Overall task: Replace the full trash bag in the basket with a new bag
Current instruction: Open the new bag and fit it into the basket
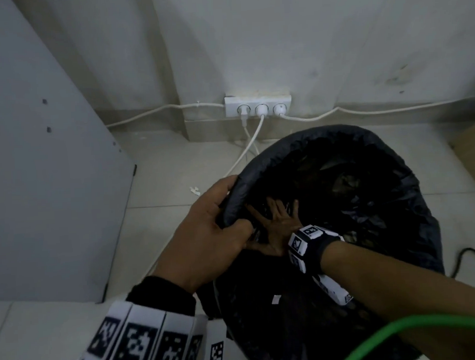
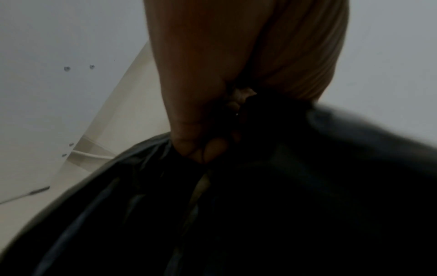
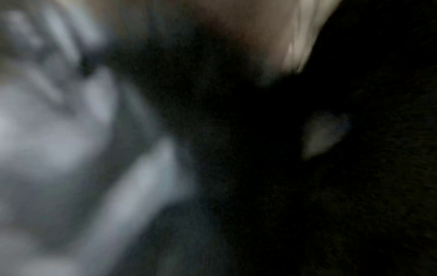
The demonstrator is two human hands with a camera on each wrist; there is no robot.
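Inside, right hand fingers spread in black bag, left hand pinching its rim, right-wrist view blurred

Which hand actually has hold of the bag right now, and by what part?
The left hand grips the black trash bag by its rolled edge at the basket's near-left rim. The right hand holds nothing, fingers spread inside the bag.

We note a scuffed white wall, pale floor tiles, a grey cabinet panel, and a three-socket strip with white cables plugged in; light is dim.
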